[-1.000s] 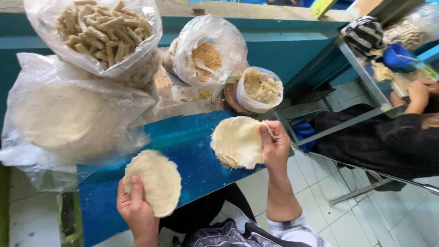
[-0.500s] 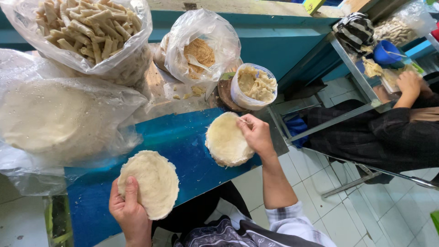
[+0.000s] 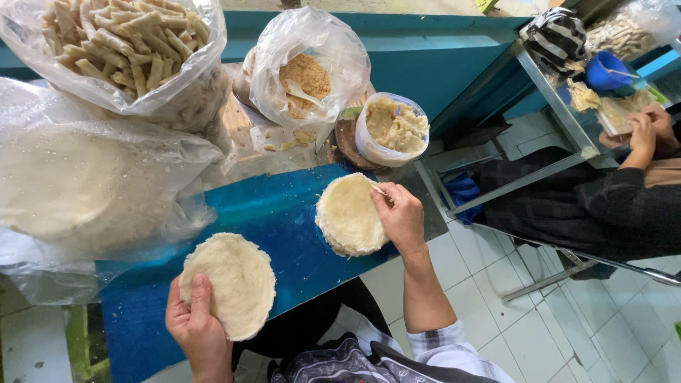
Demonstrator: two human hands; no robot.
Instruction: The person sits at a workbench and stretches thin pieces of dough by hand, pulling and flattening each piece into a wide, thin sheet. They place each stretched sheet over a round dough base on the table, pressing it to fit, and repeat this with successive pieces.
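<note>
Pale round dough wrapper [image 3: 228, 284] lies on the blue table [image 3: 277, 213] gripped at its edge by the left hand [image 3: 195, 323], while the right hand [image 3: 401, 216] apparently pinches a second wrapper stack [image 3: 349, 215] beside the filling tub [image 3: 392, 130].

Two round pale dough wrappers, both flat on the blue table top [image 3: 284, 227]. Near-left wrapper [image 3: 234, 280]: thin disc, rough edge, near-left rim pinched under left hand [image 3: 195, 326]. Right wrapper stack [image 3: 349, 214]: several layers thick, at the table's right edge, right hand [image 3: 401, 216] fingertips on its far-right rim.
</note>
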